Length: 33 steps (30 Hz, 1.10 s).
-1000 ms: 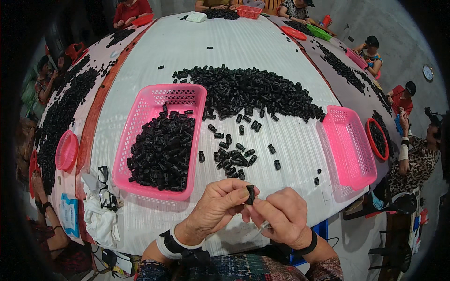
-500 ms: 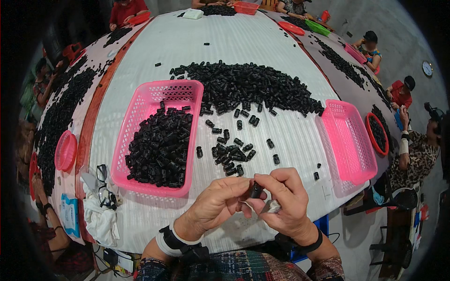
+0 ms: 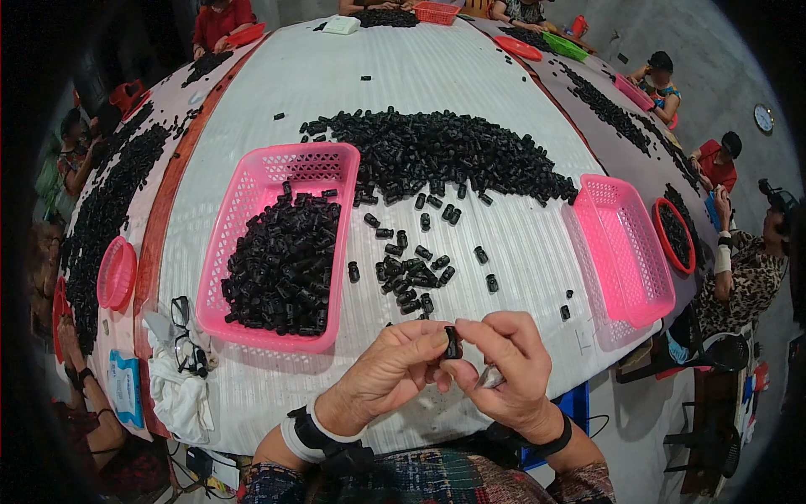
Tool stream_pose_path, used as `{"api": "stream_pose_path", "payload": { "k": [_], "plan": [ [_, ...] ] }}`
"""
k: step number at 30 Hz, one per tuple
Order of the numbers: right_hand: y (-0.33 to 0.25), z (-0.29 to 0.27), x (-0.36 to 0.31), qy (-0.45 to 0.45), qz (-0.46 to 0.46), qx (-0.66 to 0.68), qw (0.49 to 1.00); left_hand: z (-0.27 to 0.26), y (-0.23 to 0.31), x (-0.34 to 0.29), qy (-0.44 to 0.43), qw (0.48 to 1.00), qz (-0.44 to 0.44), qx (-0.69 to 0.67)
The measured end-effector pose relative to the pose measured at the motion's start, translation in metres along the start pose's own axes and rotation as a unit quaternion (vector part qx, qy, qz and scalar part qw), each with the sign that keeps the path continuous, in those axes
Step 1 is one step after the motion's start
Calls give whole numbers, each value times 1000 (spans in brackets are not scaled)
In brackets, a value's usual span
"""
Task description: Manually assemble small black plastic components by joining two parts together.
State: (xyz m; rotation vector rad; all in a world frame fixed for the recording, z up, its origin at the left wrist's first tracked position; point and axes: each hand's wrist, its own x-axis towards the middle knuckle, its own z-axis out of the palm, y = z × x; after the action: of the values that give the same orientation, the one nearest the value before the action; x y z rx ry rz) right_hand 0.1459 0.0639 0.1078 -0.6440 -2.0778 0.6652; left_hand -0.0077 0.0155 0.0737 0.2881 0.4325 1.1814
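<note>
Above the table's front edge, my left hand [image 3: 388, 359] pinches a small black cord lock [image 3: 452, 343] between thumb and fingers, held roughly upright. My right hand [image 3: 510, 370] closes on the same piece from the other side, index finger and thumb at its edge. Something pale grey [image 3: 490, 376] shows at the right hand's fingers; whether it is a wrap or a held thing I cannot tell. Just beyond my hands lies a loose cluster of black cord locks [image 3: 411, 273]. A large heap [image 3: 453, 151] of them spreads farther back.
A pink basket [image 3: 210, 277] full of black pieces stands left; another pink basket [image 3: 625, 252], without pieces, stands right. Eyeglasses [image 3: 186, 336] and a white cloth [image 3: 180, 391] lie at the left near a blue packet [image 3: 125, 386]. Several people sit around the table with heaps and baskets.
The cord lock has turned more upright and into plainer view. My right fingers have shifted along it, while my left hand keeps its pinch. The view has moved slightly.
</note>
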Motion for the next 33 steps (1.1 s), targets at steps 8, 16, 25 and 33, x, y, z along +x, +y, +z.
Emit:
{"api": "stream_pose_path", "payload": {
  "k": [8, 16, 25, 33],
  "plan": [
    [2, 2, -2, 38, -171, -108, 978, -1, -6, -2, 25, 999, 42, 8],
    [3, 2, -3, 47, -204, -132, 969, 3, -4, -4, 18, 998, 51, -21],
    [5, 5, -4, 51, -200, -104, 973, 5, -4, -4, 20, 997, 69, 17],
    [5, 2, -2, 27, -192, -81, 978, 3, -4, -4, 26, 998, 60, 23]
  ]
}}
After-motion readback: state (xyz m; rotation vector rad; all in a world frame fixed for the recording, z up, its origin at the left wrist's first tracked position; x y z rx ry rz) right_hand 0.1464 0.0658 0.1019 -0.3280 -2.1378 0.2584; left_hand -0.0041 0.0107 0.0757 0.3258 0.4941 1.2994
